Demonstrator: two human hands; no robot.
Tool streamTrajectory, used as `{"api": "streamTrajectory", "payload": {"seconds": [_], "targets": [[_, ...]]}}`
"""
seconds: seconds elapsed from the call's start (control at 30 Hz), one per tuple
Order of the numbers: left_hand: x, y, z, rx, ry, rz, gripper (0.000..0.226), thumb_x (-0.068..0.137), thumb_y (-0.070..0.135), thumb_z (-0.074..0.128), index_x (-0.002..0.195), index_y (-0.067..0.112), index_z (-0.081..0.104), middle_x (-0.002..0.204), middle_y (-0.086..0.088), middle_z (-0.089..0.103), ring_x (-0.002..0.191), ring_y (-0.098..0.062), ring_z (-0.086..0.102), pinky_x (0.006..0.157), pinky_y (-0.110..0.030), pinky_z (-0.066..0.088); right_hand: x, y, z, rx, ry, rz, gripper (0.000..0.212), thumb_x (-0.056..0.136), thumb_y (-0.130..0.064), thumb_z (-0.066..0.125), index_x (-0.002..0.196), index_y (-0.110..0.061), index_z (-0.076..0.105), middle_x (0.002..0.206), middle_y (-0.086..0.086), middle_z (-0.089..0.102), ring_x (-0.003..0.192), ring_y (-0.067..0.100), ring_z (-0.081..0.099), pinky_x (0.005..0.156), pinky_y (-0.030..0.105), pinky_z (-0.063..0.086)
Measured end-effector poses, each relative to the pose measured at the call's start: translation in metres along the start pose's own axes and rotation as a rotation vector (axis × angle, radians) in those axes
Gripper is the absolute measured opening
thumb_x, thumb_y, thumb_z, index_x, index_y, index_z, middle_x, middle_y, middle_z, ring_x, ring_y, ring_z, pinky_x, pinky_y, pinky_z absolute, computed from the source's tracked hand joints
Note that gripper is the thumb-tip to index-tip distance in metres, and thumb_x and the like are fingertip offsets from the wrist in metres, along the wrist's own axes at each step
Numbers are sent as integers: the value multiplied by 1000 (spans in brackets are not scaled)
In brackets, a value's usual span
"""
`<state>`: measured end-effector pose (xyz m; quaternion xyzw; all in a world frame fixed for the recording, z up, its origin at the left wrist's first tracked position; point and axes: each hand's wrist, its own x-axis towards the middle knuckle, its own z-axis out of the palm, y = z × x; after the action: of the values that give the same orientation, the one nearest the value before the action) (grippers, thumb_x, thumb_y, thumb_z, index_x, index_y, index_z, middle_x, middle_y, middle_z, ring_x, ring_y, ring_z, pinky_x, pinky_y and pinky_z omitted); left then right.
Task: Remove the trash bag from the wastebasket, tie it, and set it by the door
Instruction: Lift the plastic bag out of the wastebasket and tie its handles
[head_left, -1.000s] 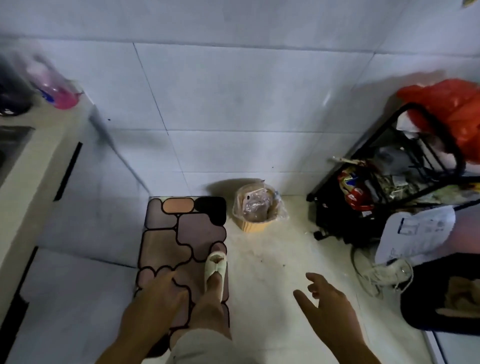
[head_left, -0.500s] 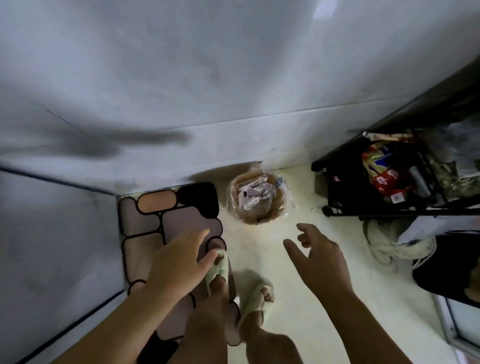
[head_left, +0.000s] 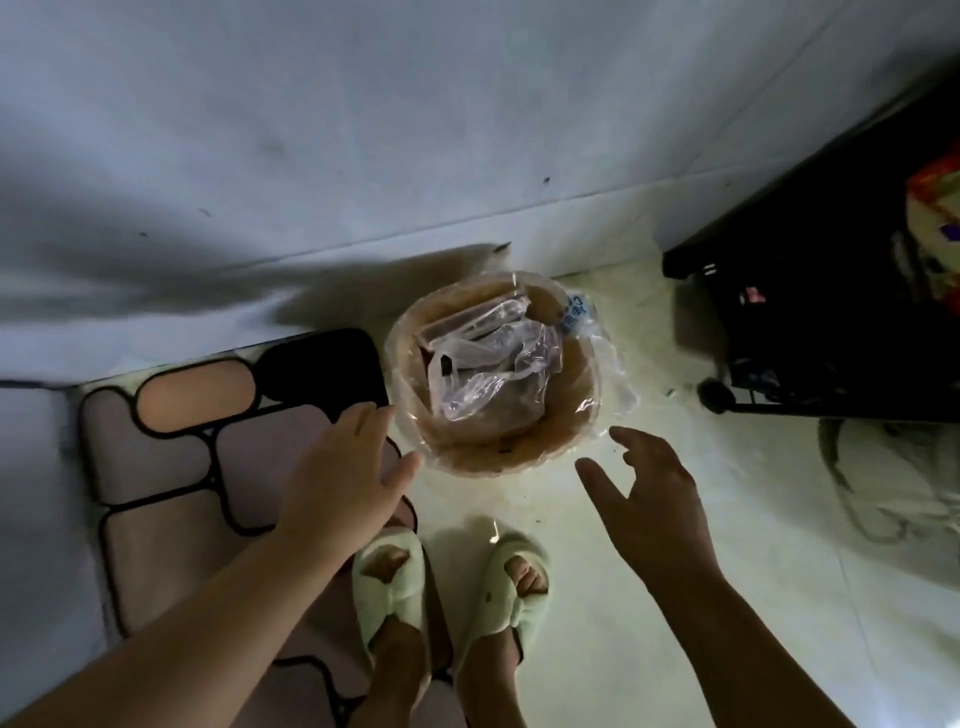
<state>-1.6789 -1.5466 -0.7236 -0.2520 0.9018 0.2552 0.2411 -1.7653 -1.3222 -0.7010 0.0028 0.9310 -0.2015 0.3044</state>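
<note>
Pale floor tiles (head_left: 597, 649) met a grey-white wall (head_left: 363, 130) in a dim corner, and against that wall stood the round tan wastebasket (head_left: 566, 444), lined with a clear trash bag (head_left: 605, 364) whose edge was folded out over the rim; crumpled clear plastic and brown packaging lay inside. Both hands reached toward it from the near side. The left hand (head_left: 345, 478) hovered just beside the basket's left rim, fingers spread and gripping nothing. The right hand (head_left: 652, 501) hung near the front-right rim, fingers loosely curled apart, also empty. A patchwork floor mat (head_left: 171, 457) lay to the left, partly under the left of two pale green slippers (head_left: 395, 587). A black wheeled rack (head_left: 810, 312) stood at right.
</note>
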Motion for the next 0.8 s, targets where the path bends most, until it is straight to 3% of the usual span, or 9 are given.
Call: {"api": "streamTrajectory", "payload": {"seconds": [0.13,0.27,0.3,0.4,0.47,0.53,0.57,0.67,0.8], "targets": [[28,-13,33,-69,38,-25,66,85,59,32,140,23,26,138,-5,49,120,-22,52,88,-40,48,38,23,18,63,42,50,58,86,-48,50,135,-18,44,139,6,51,120,22,54,96,37,44],[33,-20,55,-142,7,-114,82,79,65,25,146,23,6,95,-13,72,70,-21,66,54,-33,48,60,25,27,240,51,135,58,89,-48,43,139,-22,34,138,12,52,117,28,55,90,34,40],[32,-18,58,-187,-16,-157,84,78,66,25,146,22,1,87,-14,73,65,-22,66,54,-33,48,62,23,28,314,39,173,58,89,-48,42,140,-25,31,138,14,51,117,30,53,88,33,38],[33,-13,59,-567,-20,-326,86,81,59,47,147,27,1,89,-9,71,78,-23,68,71,-35,52,67,14,30,550,7,277,61,88,-45,48,142,-32,23,141,14,47,110,29,54,82,31,39],[35,-4,56,-853,75,-375,88,78,41,65,145,30,11,94,0,66,87,-14,65,77,-28,50,70,7,29,620,10,295,71,85,-33,59,144,-33,19,137,13,50,98,26,56,73,29,44],[37,6,51,-1005,192,-430,86,79,14,69,145,27,15,87,9,56,82,0,55,77,-22,43,72,2,26,643,37,282,82,79,-15,65,144,-34,17,120,14,59,94,27,59,71,30,46],[37,9,48,-1060,247,-463,85,78,6,68,145,27,19,85,10,54,81,1,53,82,-26,43,72,-1,23,665,53,273,86,77,-7,64,144,-35,18,109,17,62,93,30,61,69,28,46],[35,10,45,-1248,345,-537,69,76,-3,65,134,25,40,82,0,59,89,-18,59,98,-45,45,68,-11,15,793,88,278,85,77,6,56,144,-32,20,95,26,61,86,30,62,64,21,43],[26,11,39,-1288,374,-560,57,76,-6,63,120,26,49,92,-4,57,97,-25,55,91,-43,46,60,-19,10,969,146,318,77,79,10,55,142,-26,29,77,12,52,74,16,55,87,28,39]]}}
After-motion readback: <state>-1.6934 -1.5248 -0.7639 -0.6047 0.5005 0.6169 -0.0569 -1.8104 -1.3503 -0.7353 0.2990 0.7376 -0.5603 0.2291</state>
